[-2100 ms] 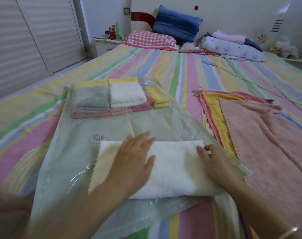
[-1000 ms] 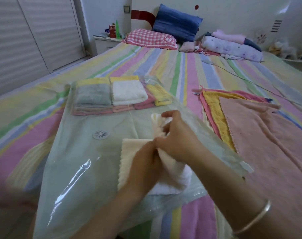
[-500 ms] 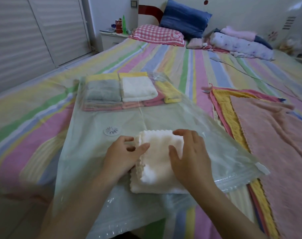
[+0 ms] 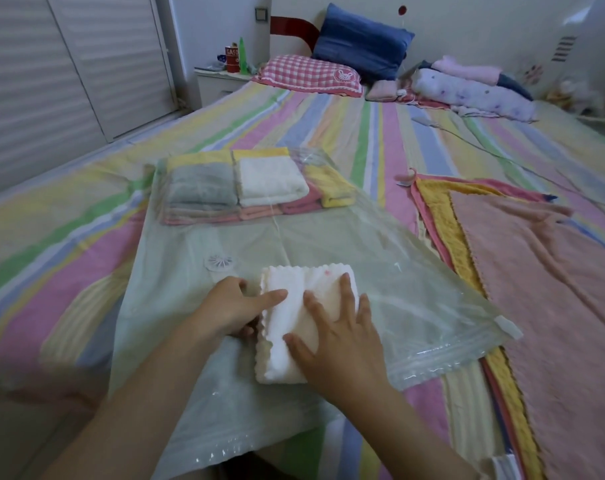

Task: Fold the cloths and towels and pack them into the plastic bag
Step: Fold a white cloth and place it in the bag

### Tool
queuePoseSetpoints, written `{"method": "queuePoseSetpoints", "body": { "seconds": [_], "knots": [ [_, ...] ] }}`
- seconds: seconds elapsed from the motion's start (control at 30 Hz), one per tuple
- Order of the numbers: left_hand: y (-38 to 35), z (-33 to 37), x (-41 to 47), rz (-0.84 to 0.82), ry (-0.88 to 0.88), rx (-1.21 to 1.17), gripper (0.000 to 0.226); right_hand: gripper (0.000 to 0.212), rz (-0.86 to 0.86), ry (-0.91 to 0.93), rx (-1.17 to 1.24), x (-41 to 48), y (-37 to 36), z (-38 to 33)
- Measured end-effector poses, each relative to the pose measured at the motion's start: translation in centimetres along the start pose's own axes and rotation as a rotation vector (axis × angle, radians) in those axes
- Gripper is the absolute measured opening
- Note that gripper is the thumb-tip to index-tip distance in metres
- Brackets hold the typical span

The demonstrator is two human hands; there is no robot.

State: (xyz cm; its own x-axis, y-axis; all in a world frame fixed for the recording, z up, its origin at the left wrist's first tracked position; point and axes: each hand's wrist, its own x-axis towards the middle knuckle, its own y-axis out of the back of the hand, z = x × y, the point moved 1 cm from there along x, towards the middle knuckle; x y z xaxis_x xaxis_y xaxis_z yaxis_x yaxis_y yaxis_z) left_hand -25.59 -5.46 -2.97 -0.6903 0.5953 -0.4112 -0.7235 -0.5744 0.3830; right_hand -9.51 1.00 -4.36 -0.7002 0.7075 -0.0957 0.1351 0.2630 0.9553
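1. Head camera is looking down at your plastic bag (image 4: 328, 244), which is lying flat on the striped bedspread (image 4: 69, 220) with its zip edge (image 4: 443, 358) nearest you on the right.
2. Inside the bag, at its far end, folded cloths are sitting in a tidy block: a grey towel (image 4: 199, 185), a white towel (image 4: 271, 181) beside it, a yellow cloth (image 4: 332, 188) at the right, and pink cloths (image 4: 259, 213) underneath them.
3. You are resting the folded cream towel (image 4: 294, 306) on top of the bag's near half (outside the plastic, as far as it shows), just past the round valve (image 4: 219, 262).
4. Your left hand (image 4: 235, 306) is pinching the towel's left edge, thumb lying across the top and fingers tucked beneath.
5. Your right hand (image 4: 335, 334) is pressing flat on the towel with the fingers spread wide, gripping nothing.
6. Unfolded cloths are lying in a layered heap to the right of the bag: a large pink towel (image 4: 536, 289) on top, a yellow towel (image 4: 446, 230) showing under its edge.
7. Compared with two seconds ago, the cream towel is lying as a compact, near-square bundle instead of a long strip across the bag, and both your hands are sitting closer together on it.
8. Since half a second ago the bundle is staying in place, while your left thumb is reaching further onto it.
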Motion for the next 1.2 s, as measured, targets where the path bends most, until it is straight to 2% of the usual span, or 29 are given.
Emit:
{"method": "queuePoseSetpoints", "body": {
  "seconds": [0.1, 0.17, 0.27, 0.37, 0.43, 0.53, 0.6, 0.7, 0.83, 0.93, 1.0, 1.07, 1.13, 1.2],
  "knots": [
    [0.0, 0.4, -0.4, -0.074, -0.038, 0.11, 0.042, 0.076, 0.003, 0.014, 0.064, -0.3, 0.4, 0.6],
    [-0.3, 0.7, -0.9, -0.107, -0.097, 0.109, 0.031, 0.077, -0.015, 0.035, 0.103, -0.1, 0.9, 1.0],
    [-0.6, 1.0, -1.2, -0.102, -0.148, 0.047, 0.028, 0.07, -0.1, -0.013, 0.423, 0.6, 2.5, 2.0],
    [-0.4, 0.7, -1.4, -0.098, -0.078, 0.008, 0.031, 0.047, -0.19, -0.205, 0.968, 0.5, 4.6, 3.6],
    [-0.8, 0.4, -1.7, -0.118, -0.004, -0.086, 0.036, 0.056, -0.234, -0.312, 1.132, -0.1, 5.1, 4.5],
    [-1.8, 0.0, -2.6, -0.122, 0.047, -0.224, 0.035, 0.079, -0.266, -0.395, 0.945, -0.7, 4.4, 4.8],
    [-2.3, 0.1, -3.5, -0.156, 0.066, -0.295, 0.034, 0.079, -0.26, -0.387, 0.829, -1.1, 4.0, 4.5],
    [-3.0, 0.2, -4.3, -0.188, 0.036, -0.386, 0.043, 0.068, -0.206, -0.262, 0.652, -1.2, 4.4, 4.6],
    [-4.4, 0.0, -5.3, -0.216, 0.037, -0.432, 0.08, 0.038, 0.054, 0.026, 0.132, -1.2, 6.1, 4.5],
    [-6.3, 0.5, -6.3, -0.208, -0.02, -0.434, 0.065, 0.027, 0.209, 0.22, -0.231, -1.7, 6.6, 3.7],
    [-7.5, 1.0, -6.4, -0.169, -0.067, -0.452, 0.048, 0.03, 0.273, 0.294, -0.39, -2.1, 6.2, 3.5],
    [-8.0, 1.4, -6.3, -0.177, -0.102, -0.475, 0.032, 0.034, 0.32, 0.27, -0.49, -2.5, 6.0, 3.6],
    [-8.0, 1.9, -6.2, -0.263, -0.057, -0.508, 0.041, 0.04, 0.347, 0.254, -0.496, -2.9, 6.1, 3.6],
    [-7.8, 2.2, -6.2, -0.398, -0.006, -0.494, 0.061, 0.061, 0.306, 0.234, -0.444, -3.0, 6.4, 3.7]
  ]
}}
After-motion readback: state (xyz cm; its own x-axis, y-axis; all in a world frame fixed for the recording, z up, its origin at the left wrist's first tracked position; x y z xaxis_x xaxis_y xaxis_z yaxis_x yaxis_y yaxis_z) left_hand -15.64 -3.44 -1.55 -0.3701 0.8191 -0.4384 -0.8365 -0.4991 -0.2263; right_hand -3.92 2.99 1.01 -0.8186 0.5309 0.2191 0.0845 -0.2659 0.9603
